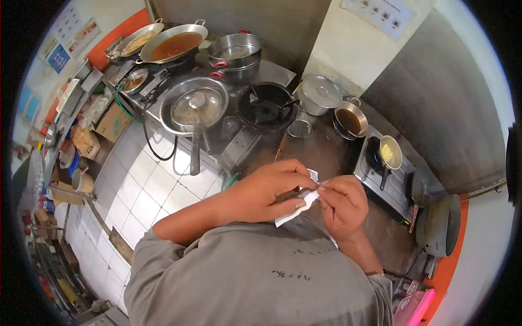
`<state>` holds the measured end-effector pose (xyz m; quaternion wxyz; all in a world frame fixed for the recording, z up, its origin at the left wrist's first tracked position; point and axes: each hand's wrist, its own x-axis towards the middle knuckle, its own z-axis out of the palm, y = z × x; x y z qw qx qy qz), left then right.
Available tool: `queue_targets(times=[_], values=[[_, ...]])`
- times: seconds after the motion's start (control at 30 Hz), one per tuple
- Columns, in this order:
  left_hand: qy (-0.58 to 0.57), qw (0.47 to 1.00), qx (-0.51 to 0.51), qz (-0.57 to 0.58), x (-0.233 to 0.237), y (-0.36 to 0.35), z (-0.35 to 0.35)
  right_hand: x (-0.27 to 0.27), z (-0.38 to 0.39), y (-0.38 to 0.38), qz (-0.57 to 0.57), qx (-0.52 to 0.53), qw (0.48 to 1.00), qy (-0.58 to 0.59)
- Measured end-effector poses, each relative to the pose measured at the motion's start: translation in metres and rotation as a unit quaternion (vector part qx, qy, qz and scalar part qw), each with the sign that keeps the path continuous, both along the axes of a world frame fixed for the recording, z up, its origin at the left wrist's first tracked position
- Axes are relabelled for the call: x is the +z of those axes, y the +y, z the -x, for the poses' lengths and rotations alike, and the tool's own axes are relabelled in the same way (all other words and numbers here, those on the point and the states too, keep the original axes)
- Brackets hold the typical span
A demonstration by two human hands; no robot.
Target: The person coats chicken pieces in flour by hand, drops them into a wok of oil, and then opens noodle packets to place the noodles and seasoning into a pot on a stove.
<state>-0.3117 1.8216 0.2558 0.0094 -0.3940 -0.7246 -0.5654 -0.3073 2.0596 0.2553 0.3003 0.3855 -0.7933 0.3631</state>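
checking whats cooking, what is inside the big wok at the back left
Brown liquid fills the big wok nearly to its rim; anything beneath the surface is covered.

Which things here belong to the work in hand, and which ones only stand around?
In hand:
left hand and right hand, both pinching the white packet.

Standing about:
wok of brown liquid
steel pot
gas burner
lidded pot
small pan of yellow food
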Motion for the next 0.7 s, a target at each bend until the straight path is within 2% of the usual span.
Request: queue_targets(times=[0.13, 0.23, 0.3, 0.33, 0.4, 0.43, 0.5, 0.53, 0.6, 0.7], values=[[0.0, 1.0, 0.0, 0.008, 0.0, -0.016, -0.002, 0.005, 0.004, -0.011, -0.013, 0.054, 0.998, 0.0], [0.04, 0.999, -0.024, 0.011, 0.0, -0.026, 0.001, 0.006, 0.007, -0.016, -0.008, 0.085, 0.995, -0.044], [0.082, 0.996, -0.031, -0.017, 0.002, -0.028, 0.003, -0.003, 0.009, -0.015, 0.052, 0.069, 0.985, -0.149], [0.084, 0.996, -0.031, -0.017, 0.002, -0.027, 0.003, -0.005, 0.008, -0.018, 0.052, 0.068, 0.985, -0.147], [0.056, 0.995, 0.036, -0.068, 0.0, -0.027, 0.002, -0.008, 0.005, -0.026, 0.154, 0.005, 0.978, -0.138], [0.058, 0.995, 0.033, -0.068, -0.001, -0.026, 0.002, -0.007, 0.006, -0.023, 0.155, 0.003, 0.979, -0.136], [0.022, 0.993, 0.075, -0.088, -0.003, -0.024, 0.001, -0.005, 0.008, -0.013, 0.05, 0.034, 0.991, -0.12], [0.025, 0.993, 0.073, -0.088, -0.005, -0.022, 0.003, -0.003, 0.004, -0.014, 0.042, 0.046, 0.983, -0.171], [0.086, 0.987, 0.107, -0.085, -0.011, -0.015, 0.006, 0.003, 0.001, -0.02, 0.034, 0.04, 0.985, -0.164], [0.101, 0.986, 0.106, -0.085, -0.009, -0.008, 0.011, 0.012, 0.0, -0.028, 0.039, 0.034, 0.985, -0.163]])
